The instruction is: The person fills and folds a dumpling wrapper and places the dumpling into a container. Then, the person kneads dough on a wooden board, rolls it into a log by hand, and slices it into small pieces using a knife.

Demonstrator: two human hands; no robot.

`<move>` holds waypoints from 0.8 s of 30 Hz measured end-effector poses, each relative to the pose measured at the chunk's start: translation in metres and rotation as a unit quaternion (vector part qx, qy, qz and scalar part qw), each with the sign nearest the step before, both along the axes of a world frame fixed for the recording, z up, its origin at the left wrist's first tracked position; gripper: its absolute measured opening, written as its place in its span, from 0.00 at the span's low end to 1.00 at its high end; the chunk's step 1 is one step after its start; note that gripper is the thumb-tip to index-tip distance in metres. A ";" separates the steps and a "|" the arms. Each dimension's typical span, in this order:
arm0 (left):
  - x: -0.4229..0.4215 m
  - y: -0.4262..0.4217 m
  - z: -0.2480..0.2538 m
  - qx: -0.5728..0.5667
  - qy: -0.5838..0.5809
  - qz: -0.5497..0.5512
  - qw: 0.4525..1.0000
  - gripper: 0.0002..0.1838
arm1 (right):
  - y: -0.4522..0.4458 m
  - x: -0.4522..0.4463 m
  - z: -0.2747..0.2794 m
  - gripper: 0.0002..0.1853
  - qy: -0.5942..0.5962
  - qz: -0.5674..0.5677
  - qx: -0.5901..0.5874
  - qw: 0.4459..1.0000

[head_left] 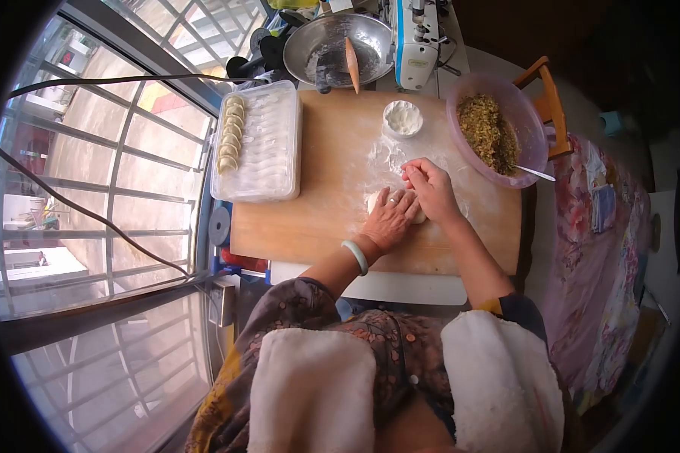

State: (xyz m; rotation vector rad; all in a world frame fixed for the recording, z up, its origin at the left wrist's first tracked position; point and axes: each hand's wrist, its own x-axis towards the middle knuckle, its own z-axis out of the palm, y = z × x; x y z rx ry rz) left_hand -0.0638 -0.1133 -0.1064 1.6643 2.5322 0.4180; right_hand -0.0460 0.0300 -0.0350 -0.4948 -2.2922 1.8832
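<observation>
My left hand [390, 220] lies flat with its fingers spread over a pale lump of dough [372, 201] on the floured wooden board [325, 226]. Most of the dough is hidden beneath that hand. Just to the right, my right hand [434, 189] is raised a little over the board with its fingertips pinched together. Whatever those fingers hold, if anything, cannot be made out. Beyond both hands, a small white bowl of flour [403, 119] stands on the board, with loose flour [385, 155] scattered in front of it.
At the left, a clear plastic tray [279, 189] carries a row of dumplings [231, 136]. A pink basin [533, 128] of chopped filling [489, 132] with a spoon [536, 173] stands right. Behind are a steel bowl [302, 45], a rolling pin [352, 64] and a sewing machine [418, 57].
</observation>
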 end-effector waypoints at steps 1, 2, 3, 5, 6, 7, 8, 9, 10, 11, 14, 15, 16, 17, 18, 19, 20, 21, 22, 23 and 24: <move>-0.001 -0.005 0.008 0.012 0.006 0.001 1.000 0.29 | -0.005 -0.013 0.004 0.11 -0.007 0.014 0.007 1.000; -0.002 -0.010 0.017 0.025 0.011 0.001 1.000 0.29 | -0.008 -0.030 0.005 0.12 -0.016 0.022 0.038 0.999; -0.004 -0.014 0.025 0.040 0.017 0.002 0.999 0.29 | -0.012 -0.049 0.008 0.12 -0.003 0.032 0.079 0.996; -0.007 -0.025 0.023 0.049 -0.018 0.024 0.998 0.30 | -0.027 -0.091 0.017 0.12 0.019 0.055 0.161 0.985; -0.010 -0.030 0.008 0.051 -0.010 0.035 0.998 0.30 | -0.032 -0.117 0.014 0.12 0.060 0.055 0.209 0.975; -0.013 -0.034 -0.002 0.053 -0.002 0.046 0.998 0.29 | -0.037 -0.147 0.010 0.11 0.100 0.055 0.256 0.960; -0.017 -0.036 -0.006 0.069 -0.017 0.033 0.997 0.28 | -0.042 -0.177 0.003 0.11 0.112 0.055 0.278 0.952; -0.020 -0.036 -0.009 0.085 -0.032 0.021 0.996 0.27 | -0.047 -0.205 -0.003 0.12 0.123 0.056 0.300 0.944; -0.023 -0.036 -0.011 0.100 -0.047 0.009 0.994 0.27 | -0.051 -0.228 -0.004 0.13 0.090 0.053 0.335 0.937; -0.024 -0.036 -0.012 0.099 -0.055 0.004 0.994 0.26 | -0.056 -0.247 -0.007 0.14 0.056 0.050 0.367 0.927; -0.026 -0.036 -0.005 0.107 -0.069 0.000 0.992 0.26 | -0.060 -0.294 -0.008 0.21 -0.101 0.093 0.441 0.887; -0.026 -0.036 -0.007 0.129 -0.095 -0.003 0.987 0.26 | -0.065 -0.301 0.007 0.22 -0.169 0.117 0.441 0.874; -0.026 -0.037 -0.002 0.124 -0.102 0.006 0.987 0.26 | -0.064 -0.310 0.005 0.23 -0.186 0.113 0.443 0.870; -0.024 -0.036 -0.009 0.145 -0.092 0.011 0.985 0.26 | -0.062 -0.318 -0.006 0.24 -0.174 0.105 0.443 0.873; -0.022 -0.032 -0.028 0.154 -0.067 0.009 0.986 0.26 | -0.064 -0.322 -0.005 0.25 -0.186 0.103 0.442 0.871; -0.020 -0.027 -0.045 0.193 -0.039 0.005 0.981 0.24 | -0.058 -0.333 -0.025 0.26 -0.158 0.110 0.443 0.875; -0.021 -0.026 -0.049 0.192 -0.026 0.002 0.981 0.24 | -0.057 -0.339 -0.028 0.25 -0.162 0.115 0.445 0.873; -0.024 -0.024 -0.045 0.196 -0.020 -0.008 0.980 0.24 | -0.049 -0.346 -0.041 0.26 -0.141 0.110 0.436 0.882; -0.028 -0.026 -0.039 0.186 -0.033 -0.012 0.982 0.24 | -0.041 -0.353 -0.054 0.30 -0.112 0.100 0.419 0.895; -0.029 -0.027 -0.034 0.178 -0.052 -0.020 0.982 0.24 | -0.036 -0.357 -0.064 0.34 -0.089 0.086 0.402 0.907; -0.029 -0.028 -0.030 0.170 -0.073 -0.029 0.982 0.24 | -0.033 -0.356 -0.066 0.33 -0.052 0.059 0.389 0.918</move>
